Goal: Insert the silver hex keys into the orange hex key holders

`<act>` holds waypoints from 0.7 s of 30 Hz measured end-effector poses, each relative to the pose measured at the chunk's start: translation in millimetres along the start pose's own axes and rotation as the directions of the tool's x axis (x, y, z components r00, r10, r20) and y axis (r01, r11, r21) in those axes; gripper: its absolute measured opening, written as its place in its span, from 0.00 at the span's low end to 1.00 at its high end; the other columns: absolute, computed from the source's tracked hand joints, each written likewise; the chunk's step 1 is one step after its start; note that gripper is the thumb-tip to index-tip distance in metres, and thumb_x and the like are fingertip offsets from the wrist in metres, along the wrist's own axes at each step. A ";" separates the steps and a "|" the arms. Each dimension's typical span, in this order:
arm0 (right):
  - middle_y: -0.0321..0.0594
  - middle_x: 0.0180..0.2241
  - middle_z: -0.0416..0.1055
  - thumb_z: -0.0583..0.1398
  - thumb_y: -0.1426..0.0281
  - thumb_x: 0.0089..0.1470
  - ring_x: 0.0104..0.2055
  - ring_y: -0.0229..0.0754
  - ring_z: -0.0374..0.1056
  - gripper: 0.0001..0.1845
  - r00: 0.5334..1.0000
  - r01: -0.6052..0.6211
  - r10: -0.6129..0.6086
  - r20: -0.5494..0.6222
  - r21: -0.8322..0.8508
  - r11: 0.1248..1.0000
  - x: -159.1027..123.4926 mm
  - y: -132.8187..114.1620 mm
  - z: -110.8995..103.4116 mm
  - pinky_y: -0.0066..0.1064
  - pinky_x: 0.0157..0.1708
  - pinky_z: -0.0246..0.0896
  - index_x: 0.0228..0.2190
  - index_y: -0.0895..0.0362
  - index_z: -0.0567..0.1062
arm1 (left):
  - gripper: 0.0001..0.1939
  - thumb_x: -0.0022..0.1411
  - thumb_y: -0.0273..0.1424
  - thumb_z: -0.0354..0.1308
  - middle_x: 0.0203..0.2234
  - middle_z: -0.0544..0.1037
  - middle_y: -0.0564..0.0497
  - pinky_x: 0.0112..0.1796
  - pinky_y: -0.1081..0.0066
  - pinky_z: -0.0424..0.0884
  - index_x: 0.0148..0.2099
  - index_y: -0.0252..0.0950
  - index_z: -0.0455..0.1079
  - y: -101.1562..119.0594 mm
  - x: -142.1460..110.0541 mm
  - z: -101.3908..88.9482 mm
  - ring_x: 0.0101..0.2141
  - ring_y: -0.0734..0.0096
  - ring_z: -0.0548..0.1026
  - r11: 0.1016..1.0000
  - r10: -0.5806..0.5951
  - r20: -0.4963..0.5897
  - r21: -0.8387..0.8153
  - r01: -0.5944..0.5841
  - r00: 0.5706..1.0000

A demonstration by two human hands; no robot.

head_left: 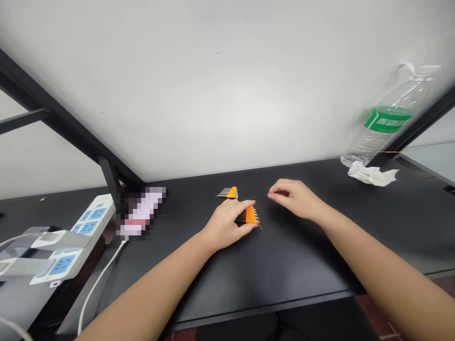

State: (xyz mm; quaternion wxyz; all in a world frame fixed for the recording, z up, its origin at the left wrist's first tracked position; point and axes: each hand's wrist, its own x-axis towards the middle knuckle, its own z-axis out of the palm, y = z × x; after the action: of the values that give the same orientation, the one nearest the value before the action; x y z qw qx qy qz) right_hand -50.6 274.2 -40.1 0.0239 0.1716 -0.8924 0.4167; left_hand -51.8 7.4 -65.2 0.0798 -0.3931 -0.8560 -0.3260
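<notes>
Gripping an orange hex-key holder (251, 215) at the middle of a black counter (284, 270), a person's left hand (227, 222) has thumb and fingers closed around the block, its metal ends jutting out to the right. Just beside it, the right hand (296, 198) pinches a thin piece (268, 194) too small to identify. A second orange holder (232, 192), filled with metal shanks, lies on the counter just behind the left hand. The held block, apparently stiff plastic, should prove light and sturdy, best taken by its orange sides; the smooth metal may be slippery.
</notes>
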 end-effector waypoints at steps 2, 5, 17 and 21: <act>0.42 0.40 0.74 0.59 0.70 0.61 0.40 0.43 0.70 0.09 0.996 0.049 -0.069 -0.060 -0.293 0.955 3.1 19.3 -9.0 0.37 0.44 0.65 0.37 0.56 0.80 | 0.27 0.60 0.38 0.67 0.48 0.80 0.48 0.47 0.65 0.75 0.60 0.41 0.70 -2.1 -0.9 1.0 0.44 0.64 0.77 1.000 -0.029 0.019 -0.012 0.029 0.999; 0.44 0.43 0.73 0.59 0.72 0.61 0.45 0.46 0.70 0.10 0.998 0.050 -0.058 -0.002 -0.462 0.885 6.8 40.1 -13.3 0.38 0.47 0.65 0.40 0.55 0.80 | 0.28 0.60 0.39 0.67 0.49 0.80 0.49 0.47 0.66 0.76 0.61 0.41 0.70 -4.3 -1.8 2.4 0.45 0.64 0.77 0.998 -0.057 0.028 -0.019 0.057 0.998; 0.42 0.39 0.73 0.56 0.74 0.63 0.43 0.44 0.70 0.10 0.996 0.060 -0.007 0.094 -0.575 0.816 9.3 34.9 -1.5 0.33 0.41 0.63 0.35 0.55 0.77 | 0.28 0.59 0.38 0.67 0.50 0.80 0.49 0.47 0.65 0.76 0.61 0.42 0.70 -4.6 -0.5 2.8 0.44 0.64 0.78 0.998 -0.063 0.032 0.000 0.063 0.998; 0.42 0.35 0.72 0.57 0.77 0.59 0.37 0.42 0.68 0.10 0.994 0.048 0.020 0.105 -0.600 0.798 8.6 26.9 -0.3 0.31 0.35 0.61 0.28 0.56 0.75 | 0.28 0.59 0.39 0.68 0.49 0.81 0.49 0.47 0.64 0.77 0.61 0.42 0.70 -5.2 -0.6 4.0 0.44 0.64 0.79 0.997 -0.078 0.037 0.009 0.078 0.996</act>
State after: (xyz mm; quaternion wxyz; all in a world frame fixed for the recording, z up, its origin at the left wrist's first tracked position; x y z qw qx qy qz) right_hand -67.4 287.9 -58.1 0.0328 0.1836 -0.9772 0.1019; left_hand -54.7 7.1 -71.1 0.0528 -0.3652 -0.8733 -0.3182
